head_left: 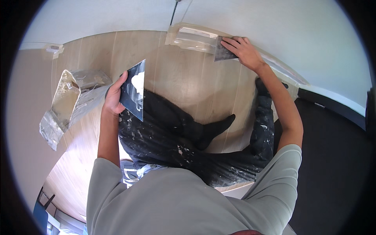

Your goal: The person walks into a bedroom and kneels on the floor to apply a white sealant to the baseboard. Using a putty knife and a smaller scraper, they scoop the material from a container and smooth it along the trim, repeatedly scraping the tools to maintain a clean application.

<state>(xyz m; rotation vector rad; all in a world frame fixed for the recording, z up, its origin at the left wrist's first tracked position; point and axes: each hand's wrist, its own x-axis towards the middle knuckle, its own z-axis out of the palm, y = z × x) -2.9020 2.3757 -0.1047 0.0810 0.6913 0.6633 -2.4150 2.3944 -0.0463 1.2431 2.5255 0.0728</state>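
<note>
My left hand [114,95] is raised left of centre, thumb and fingers closed on a dark, flat filler spreader [129,94]. A thick white dab of filler [138,82] and thinner smears lie on its face. My right hand [243,53] reaches far ahead to the foot of the white wall. It presses a grey, flat spreader [225,51] with its fingers laid over the blade. Beneath this blade runs a taped strip [192,37] along the wall's base, with white filler on it. The far edge of the grey spreader is hidden by my fingers.
An open, film-lined container [76,98] with smeared filler stands at the left. My legs in spattered black trousers [156,137] fold across the pale wood floor [188,74]. Beyond my right arm are a dark floor area [329,156] and black skirting [333,103]. Tape [55,50] marks the left corner.
</note>
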